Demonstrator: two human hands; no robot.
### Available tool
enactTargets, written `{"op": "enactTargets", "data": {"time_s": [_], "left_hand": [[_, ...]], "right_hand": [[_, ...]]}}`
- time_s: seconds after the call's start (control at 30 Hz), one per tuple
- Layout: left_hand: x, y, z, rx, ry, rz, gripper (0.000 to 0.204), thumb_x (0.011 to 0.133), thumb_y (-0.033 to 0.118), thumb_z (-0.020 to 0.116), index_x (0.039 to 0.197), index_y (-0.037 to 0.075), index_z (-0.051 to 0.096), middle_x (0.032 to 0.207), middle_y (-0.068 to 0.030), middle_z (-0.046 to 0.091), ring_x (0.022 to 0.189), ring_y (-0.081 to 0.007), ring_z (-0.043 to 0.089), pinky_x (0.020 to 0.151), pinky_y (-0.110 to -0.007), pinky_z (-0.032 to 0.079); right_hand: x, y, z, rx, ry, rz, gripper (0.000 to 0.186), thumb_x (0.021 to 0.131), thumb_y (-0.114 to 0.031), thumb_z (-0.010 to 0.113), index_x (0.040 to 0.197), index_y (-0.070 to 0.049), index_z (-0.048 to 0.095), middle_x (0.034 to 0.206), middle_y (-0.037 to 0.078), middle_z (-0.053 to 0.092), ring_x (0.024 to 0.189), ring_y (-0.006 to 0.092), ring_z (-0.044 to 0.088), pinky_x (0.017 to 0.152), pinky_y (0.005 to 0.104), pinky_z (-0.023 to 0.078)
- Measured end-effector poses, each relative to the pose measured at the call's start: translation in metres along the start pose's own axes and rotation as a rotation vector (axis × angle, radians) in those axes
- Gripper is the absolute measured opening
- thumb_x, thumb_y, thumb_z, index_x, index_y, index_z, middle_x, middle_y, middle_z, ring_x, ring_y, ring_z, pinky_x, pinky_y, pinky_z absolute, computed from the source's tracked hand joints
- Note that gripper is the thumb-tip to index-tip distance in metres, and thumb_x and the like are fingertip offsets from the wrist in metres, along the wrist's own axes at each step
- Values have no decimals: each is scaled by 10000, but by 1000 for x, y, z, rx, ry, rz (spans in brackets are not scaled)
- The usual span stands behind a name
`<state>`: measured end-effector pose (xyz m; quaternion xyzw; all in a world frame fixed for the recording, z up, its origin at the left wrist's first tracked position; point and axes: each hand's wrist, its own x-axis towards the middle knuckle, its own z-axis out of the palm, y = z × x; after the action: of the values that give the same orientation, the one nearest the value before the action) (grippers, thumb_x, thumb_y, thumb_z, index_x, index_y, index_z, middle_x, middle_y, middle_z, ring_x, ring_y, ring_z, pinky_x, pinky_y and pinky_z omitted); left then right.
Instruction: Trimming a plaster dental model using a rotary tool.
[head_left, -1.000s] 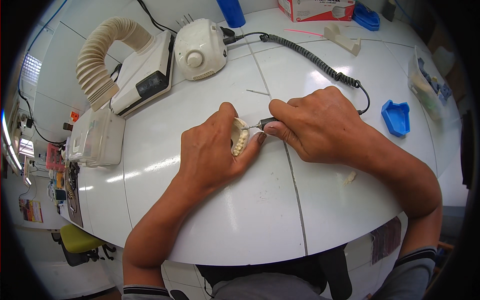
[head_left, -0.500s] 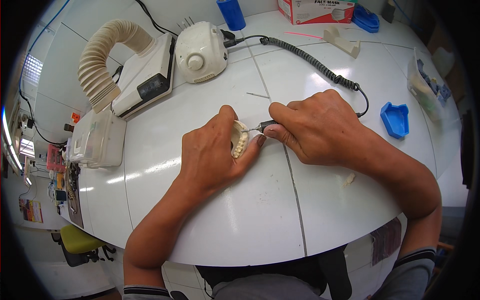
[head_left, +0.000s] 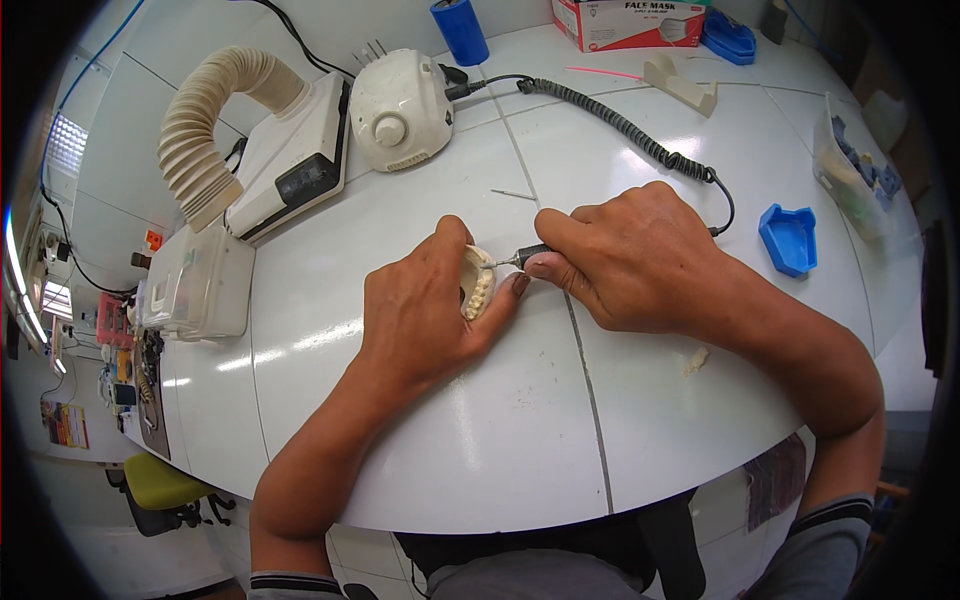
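Note:
A cream dental model (head_left: pixel 479 293) with a curved row of teeth is gripped in my left hand (head_left: pixel 412 300), thumb along its right side and fingers over its left. Part of the model is hidden under those fingers. My right hand (head_left: pixel 635 258) is closed round the handpiece (head_left: pixel 533 254) of a rotary tool, whose thin metal bit points left and meets the model's upper teeth. From the handpiece's back end a black coiled cord (head_left: pixel 620 122) runs up to a white control unit (head_left: pixel 400 110) at the back. A loose metal bur (head_left: pixel 513 194) lies on the table above my hands.
A white dust extractor (head_left: pixel 290 160) with a ribbed hose (head_left: pixel 200 120) and a clear plastic box (head_left: pixel 195 285) stand left. To the right are a blue mould (head_left: pixel 789 240) and a tub of blue pieces (head_left: pixel 850 170). A mask box (head_left: pixel 630 24) and blue cylinder (head_left: pixel 460 32) sit behind.
The handpiece's bit has shifted slightly down and left against the model's teeth. Both hands keep nearly the same place and grip.

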<state>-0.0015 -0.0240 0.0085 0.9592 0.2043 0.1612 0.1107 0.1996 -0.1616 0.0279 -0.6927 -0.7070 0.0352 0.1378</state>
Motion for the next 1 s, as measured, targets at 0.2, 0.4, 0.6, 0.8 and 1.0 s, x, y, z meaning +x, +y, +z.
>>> {"op": "enactTargets", "data": {"time_s": [0.2,0.4,0.6,0.8,1.0], "left_hand": [[0,1,-1,4,-8,-7,480,988,469,785,1005,47,556,694,-159,673,574,-330,687,567,-444,530],[0,-1,1,-4,14,10,487,990,477,785,1000,47,555,681,-155,664,555,-325,673,550,-437,522],[1,-1,1,2,9,10,495,992,485,782,987,47,550,674,-153,658,550,-322,671,545,-439,519],[0,-2,2,-2,26,20,505,990,494,784,981,46,549,664,-149,651,540,-318,664,540,-436,518],[0,-2,3,2,26,17,491,987,479,786,989,46,554,668,-154,662,537,-316,666,537,-434,518]], "right_hand": [[0,0,-2,-10,-9,-3,429,1112,-447,621,912,-78,713,617,113,692,518,316,676,518,442,481],[0,0,-2,-6,-6,-20,425,1113,-449,616,921,-82,708,629,115,696,547,326,688,537,448,491],[-1,-2,-3,-46,-35,5,403,1125,-436,606,905,-98,615,623,75,629,533,324,625,531,454,446],[0,0,0,-57,-12,-6,409,1125,-436,605,897,-96,612,624,79,636,534,324,629,532,454,447],[-2,0,1,-58,18,-15,404,1125,-430,608,898,-97,612,613,80,630,530,323,628,533,453,448]]}}
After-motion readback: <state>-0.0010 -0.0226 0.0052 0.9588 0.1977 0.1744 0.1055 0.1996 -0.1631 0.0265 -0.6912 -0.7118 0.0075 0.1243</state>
